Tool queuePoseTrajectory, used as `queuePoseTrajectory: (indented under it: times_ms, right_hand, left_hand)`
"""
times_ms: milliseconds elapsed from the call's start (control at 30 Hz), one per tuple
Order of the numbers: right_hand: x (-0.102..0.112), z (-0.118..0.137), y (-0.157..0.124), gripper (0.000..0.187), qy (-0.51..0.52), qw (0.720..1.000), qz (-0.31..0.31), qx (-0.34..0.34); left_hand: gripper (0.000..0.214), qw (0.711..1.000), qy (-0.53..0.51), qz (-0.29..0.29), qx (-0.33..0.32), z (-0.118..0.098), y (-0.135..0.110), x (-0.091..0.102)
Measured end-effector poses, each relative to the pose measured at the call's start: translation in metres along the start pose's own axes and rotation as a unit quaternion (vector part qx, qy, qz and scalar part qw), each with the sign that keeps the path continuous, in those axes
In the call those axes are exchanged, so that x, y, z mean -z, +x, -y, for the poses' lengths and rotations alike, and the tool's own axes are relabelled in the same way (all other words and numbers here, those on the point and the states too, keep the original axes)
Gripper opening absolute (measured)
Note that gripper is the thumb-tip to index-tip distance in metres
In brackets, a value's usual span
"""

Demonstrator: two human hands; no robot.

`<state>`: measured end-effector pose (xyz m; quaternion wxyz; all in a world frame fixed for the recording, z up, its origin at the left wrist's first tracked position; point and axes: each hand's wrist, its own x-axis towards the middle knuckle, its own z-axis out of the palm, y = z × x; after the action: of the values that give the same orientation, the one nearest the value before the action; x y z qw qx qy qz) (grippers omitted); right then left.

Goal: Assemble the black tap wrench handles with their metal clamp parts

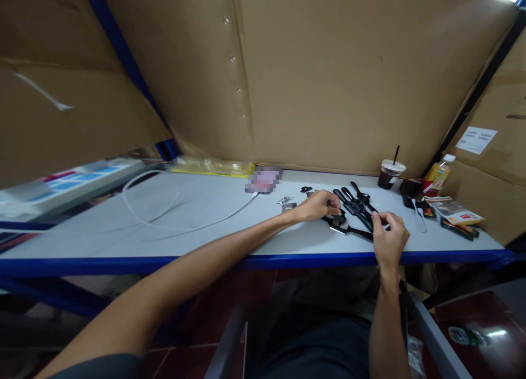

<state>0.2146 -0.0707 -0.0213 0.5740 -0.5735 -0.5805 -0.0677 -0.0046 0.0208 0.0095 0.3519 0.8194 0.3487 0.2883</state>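
A black frame with several arms (354, 208) lies on the white table (197, 225) near its front edge. My left hand (321, 205) reaches across and rests curled on the frame's left side, fingers closed on a black part. My right hand (388, 237) sits at the frame's right end, with thumb and forefinger pinched on one black arm. Small metal pieces (286, 202) lie just left of my left hand.
A white cable (164, 217) loops over the table's left half toward a blurred pink item (263, 179). At the right stand an iced drink cup with straw (390, 173), a yellow bottle (438, 176) and packets (454, 212). Cardboard sheets (329, 72) wall the back.
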Motion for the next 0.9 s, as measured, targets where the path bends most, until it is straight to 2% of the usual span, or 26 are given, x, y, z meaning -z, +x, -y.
queuePoseTrajectory:
  times_ms: [500, 900]
  right_hand:
    - [-0.0002, 0.0050, -0.0003, 0.033, 0.017, 0.999, -0.001, -0.028]
    - [-0.0010, 0.0023, -0.0001, 0.034, 0.013, 1.000, 0.002, -0.023]
  left_hand:
    - [0.014, 0.998, 0.060, 0.029, -0.003, 0.0009, 0.0000, 0.0021]
    - [0.007, 0.994, 0.069, 0.063, -0.049, -0.0005, -0.0004, 0.0033]
